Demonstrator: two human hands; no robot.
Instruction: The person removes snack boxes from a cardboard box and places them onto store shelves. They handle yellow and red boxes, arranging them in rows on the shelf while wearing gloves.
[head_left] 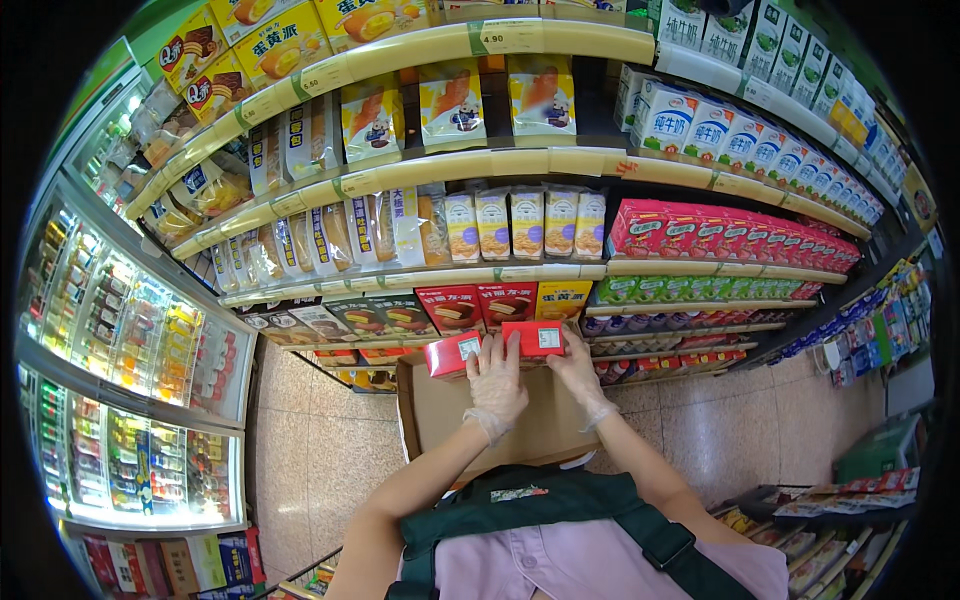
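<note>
Pink shirt and dark green apron straps fill the view at 6 o'clock, with both bare forearms rising from them toward the centre. Both hands wear thin clear gloves. Left hand lies with fingers spread fairly flat, resting against the lower edge of a red box and touching a second red box that sits tilted just at its 10 o'clock side. Right hand is curled round the right end of the first red box, thumb side hidden, so it seems to grip it, though how tightly cannot be told. Both boxes are at the picture's centre, just above the far rim of an open brown carton that stands on the tiled floor below the hands.

Directly beyond, toward 12 o'clock, a low shelf row already carries boxed snacks in black, red and yellow standing face out. Higher shelves hold bagged biscuits, and red cartons run off toward 2 o'clock. A lit glass chiller with bottled drinks stands at 9 o'clock.

Judging by this, the stocking is mid-way: two boxes are out of the carton and at shelf level, not yet set in line, and the carton's visible inside looks nearly bare, so little seems left
</note>
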